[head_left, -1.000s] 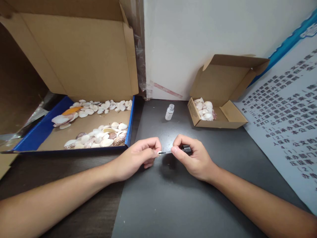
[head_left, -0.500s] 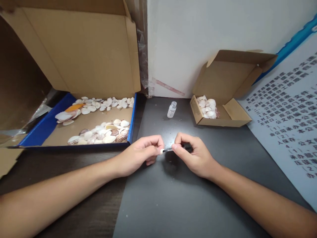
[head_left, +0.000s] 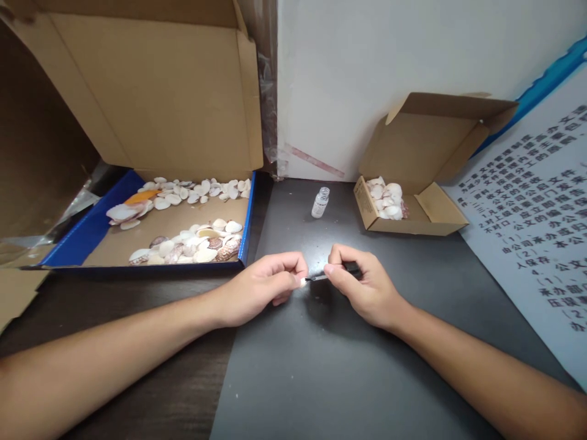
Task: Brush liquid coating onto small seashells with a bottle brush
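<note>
Brush w/ a black cap-handle is in the R hand, grip closed round it, thin tip aimed at 9 o'clock. L hand has thumb & index pinched, no gap left bar a tiny white piece, poss. a small shell, poking out at 3 o'clock. Tip meets or almost meets it; too small to tell. Both hands are over the grey tabletop.

To do it well: pinch the piece by its edge only, face exposed, fingertips off any brushed part; light, short strokes, thin coat; resting wrists on the tabletop would prob. help steadiness.

Containers, clocked from the piece: clear bottle upright at 12, uncapped, pale label, fill level unclear. Blue-walled cardboard box at 10, lid up: far row of mostly white shells, w/ an orange shell & big pale scallop twd its 9 o'clock end; near heap mixes white & brown-speckled ones. Small brown carton at 2, lid up too, white shells in its 9 o'clock half.
</note>
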Available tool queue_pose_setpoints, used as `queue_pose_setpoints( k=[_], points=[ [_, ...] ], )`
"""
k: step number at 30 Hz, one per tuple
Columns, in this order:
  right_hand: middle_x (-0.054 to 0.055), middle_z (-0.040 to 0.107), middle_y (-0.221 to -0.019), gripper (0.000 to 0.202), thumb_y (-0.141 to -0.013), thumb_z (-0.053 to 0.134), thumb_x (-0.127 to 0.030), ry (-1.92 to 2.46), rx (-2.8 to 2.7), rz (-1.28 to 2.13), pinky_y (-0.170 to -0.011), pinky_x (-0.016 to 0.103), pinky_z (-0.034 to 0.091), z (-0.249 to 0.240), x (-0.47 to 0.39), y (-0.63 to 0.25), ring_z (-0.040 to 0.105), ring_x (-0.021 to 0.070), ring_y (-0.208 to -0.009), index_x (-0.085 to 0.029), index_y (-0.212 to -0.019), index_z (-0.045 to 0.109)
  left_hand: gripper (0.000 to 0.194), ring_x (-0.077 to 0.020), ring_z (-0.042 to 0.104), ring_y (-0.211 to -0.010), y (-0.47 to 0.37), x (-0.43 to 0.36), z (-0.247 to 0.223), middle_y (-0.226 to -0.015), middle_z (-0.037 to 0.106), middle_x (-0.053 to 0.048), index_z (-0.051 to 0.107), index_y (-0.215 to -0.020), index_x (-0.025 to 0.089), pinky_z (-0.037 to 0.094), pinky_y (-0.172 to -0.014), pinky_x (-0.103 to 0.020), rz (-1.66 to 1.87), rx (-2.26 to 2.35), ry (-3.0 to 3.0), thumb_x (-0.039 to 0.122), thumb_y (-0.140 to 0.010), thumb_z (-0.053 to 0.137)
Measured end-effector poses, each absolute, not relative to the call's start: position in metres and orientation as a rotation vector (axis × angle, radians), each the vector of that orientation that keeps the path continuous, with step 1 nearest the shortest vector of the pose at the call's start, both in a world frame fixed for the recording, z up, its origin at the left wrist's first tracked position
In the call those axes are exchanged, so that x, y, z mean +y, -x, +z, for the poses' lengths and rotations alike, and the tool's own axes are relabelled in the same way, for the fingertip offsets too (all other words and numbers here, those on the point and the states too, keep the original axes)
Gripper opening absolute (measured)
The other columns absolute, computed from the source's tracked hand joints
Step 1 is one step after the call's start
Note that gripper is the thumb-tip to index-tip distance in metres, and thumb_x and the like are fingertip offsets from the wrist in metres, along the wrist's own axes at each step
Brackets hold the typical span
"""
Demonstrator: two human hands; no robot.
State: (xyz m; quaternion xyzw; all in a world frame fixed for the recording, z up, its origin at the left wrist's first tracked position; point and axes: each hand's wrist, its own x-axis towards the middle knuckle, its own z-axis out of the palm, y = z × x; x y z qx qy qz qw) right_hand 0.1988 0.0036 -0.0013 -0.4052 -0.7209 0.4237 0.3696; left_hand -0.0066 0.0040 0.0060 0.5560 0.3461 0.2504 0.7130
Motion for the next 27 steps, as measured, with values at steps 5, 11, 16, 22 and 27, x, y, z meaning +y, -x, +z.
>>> queue_pose_setpoints(
  k=[5, 11, 16, 22, 27],
  points=[
    [-0.006, 0.037, -0.058, 0.032, -0.091, 0.055, -0.032, 1.001, -1.826, 1.089, -0.051, 0.024, 0.029, -0.0016, 0.0028, -0.1990, 0.033, 0.0093, -0.053, -0.022, -0.066, 0.038, 0.016, -0.0101, 0.029, -0.055, 0.0049, 0.0038, 0.0081, -0.060, 0.031, 0.007, 0.044, -0.073, 0.020, 0.027, -0.053, -0.025, 0.555, 0.765, -1.185, 0.027, -0.084, 0.053],
    [-0.007, 0.034, -0.056, 0.033, -0.090, 0.053, -0.030, 1.038, -1.859, 1.092, -0.050, 0.024, 0.026, -0.0003, 0.0027, -0.1998, 0.030, 0.0092, -0.051, -0.022, -0.062, 0.036, 0.013, -0.0098, 0.028, -0.054, 0.0058, 0.0070, 0.0070, -0.060, 0.030, 0.007, 0.046, -0.075, 0.019, 0.028, -0.052, -0.023, 0.554, 0.736, -1.103, 0.025, -0.084, 0.053],
    [-0.006, 0.040, -0.056, 0.034, -0.093, 0.052, -0.035, 0.993, -1.807, 1.133, -0.050, 0.025, 0.030, -0.0025, 0.0033, -0.1998, 0.034, 0.0096, -0.051, -0.022, -0.064, 0.038, 0.014, -0.0104, 0.028, -0.054, 0.0062, 0.0071, 0.0067, -0.059, 0.031, 0.007, 0.047, -0.075, 0.019, 0.029, -0.052, -0.024, 0.554, 0.740, -1.128, 0.026, -0.085, 0.053],
    [-0.006, 0.037, -0.057, 0.035, -0.092, 0.054, -0.035, 1.053, -1.849, 1.107, -0.050, 0.024, 0.029, -0.0010, 0.0030, -0.1980, 0.033, 0.0095, -0.052, -0.022, -0.065, 0.037, 0.017, -0.0101, 0.028, -0.054, 0.0066, 0.0067, 0.0066, -0.059, 0.032, 0.007, 0.045, -0.074, 0.019, 0.029, -0.052, -0.024, 0.540, 0.736, -1.141, 0.027, -0.086, 0.054],
    [-0.006, 0.038, -0.056, 0.035, -0.093, 0.052, -0.035, 1.009, -1.824, 1.146, -0.049, 0.024, 0.029, -0.0015, 0.0027, -0.1992, 0.033, 0.0090, -0.050, -0.022, -0.064, 0.037, 0.015, -0.0096, 0.029, -0.055, 0.0069, 0.0068, 0.0065, -0.059, 0.032, 0.007, 0.045, -0.074, 0.019, 0.029, -0.053, -0.024, 0.540, 0.726, -1.137, 0.024, -0.087, 0.051]
  ],
)
